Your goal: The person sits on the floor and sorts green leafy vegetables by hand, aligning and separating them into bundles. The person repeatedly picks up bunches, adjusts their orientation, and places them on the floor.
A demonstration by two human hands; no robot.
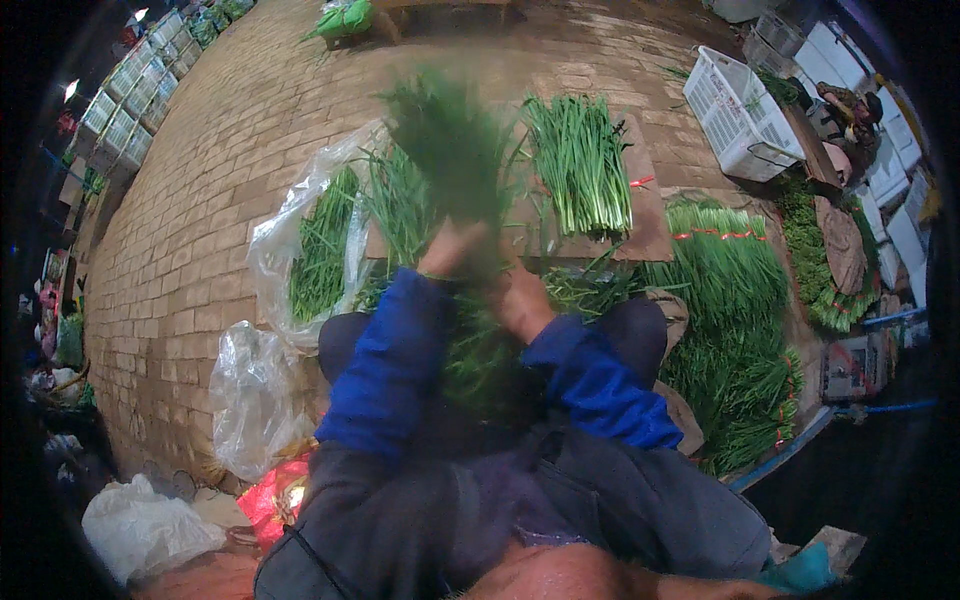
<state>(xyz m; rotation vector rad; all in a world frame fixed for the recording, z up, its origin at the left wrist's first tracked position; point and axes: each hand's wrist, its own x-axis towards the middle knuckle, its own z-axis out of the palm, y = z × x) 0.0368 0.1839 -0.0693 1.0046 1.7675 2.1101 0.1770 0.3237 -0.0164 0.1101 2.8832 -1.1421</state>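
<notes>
A bunch of long-leaved greens (454,142), probably garlic chives, is upright and blurred in front of me. My left hand (452,249) grips its left side. Lower on the right, my right hand (523,300) is curled around the bunch's lower part; its fingertips are hidden. More loose greens (480,367) hang or lie between my forearms, also blurred. Just beyond my hands is a low board (649,225) bearing a neat pile of chives (581,165), white stems towards me. A red tie (643,181) pokes out beside that pile. Looser leaves (397,187) lie left of the held bunch.
An open clear plastic bag (262,255) with greens stands left; another plastic bag (251,397) lies nearer. Red-tied bundles of chives (727,277) cover the ground at right. Beyond them stand a white plastic crate (712,112) and a person (851,120). Stacked crates (120,127) line the far left.
</notes>
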